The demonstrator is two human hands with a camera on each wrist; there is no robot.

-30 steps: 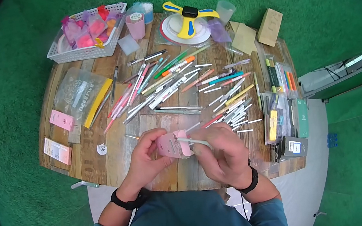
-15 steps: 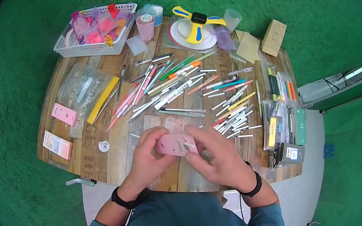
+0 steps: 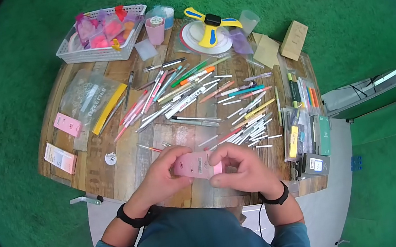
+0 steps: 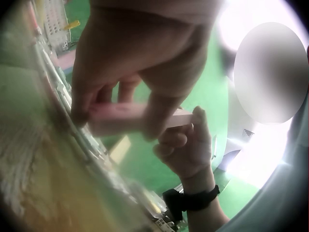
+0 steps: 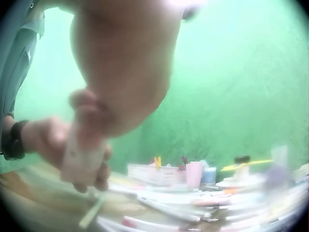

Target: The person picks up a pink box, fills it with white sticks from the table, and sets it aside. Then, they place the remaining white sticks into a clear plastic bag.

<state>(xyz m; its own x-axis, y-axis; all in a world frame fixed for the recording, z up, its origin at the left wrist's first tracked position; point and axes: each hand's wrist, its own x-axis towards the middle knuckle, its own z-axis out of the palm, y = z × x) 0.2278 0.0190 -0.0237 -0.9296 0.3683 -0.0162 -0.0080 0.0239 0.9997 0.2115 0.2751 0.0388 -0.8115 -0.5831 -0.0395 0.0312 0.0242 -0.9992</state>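
Note:
A small pink box with a whitish right end is held over the front of the table, between both hands. My left hand grips its left end, thumb on the near side and fingers on the far side. At the other end, my right hand pinches the whitish end between thumb and curled fingers. In the left wrist view the pink box spans the gap between the hands. Beyond them lie many loose pens and a cluster of short white sticks.
Another pink box, a white-and-pink box and a zip bag lie at the left. A white basket and pink cup stand at the back. Packets and a cardboard box line the right side.
The box's open flap end has turned from view and its printed side now faces up. A thin pale strip in the right hand no longer shows; that hand has closed on the box's end.

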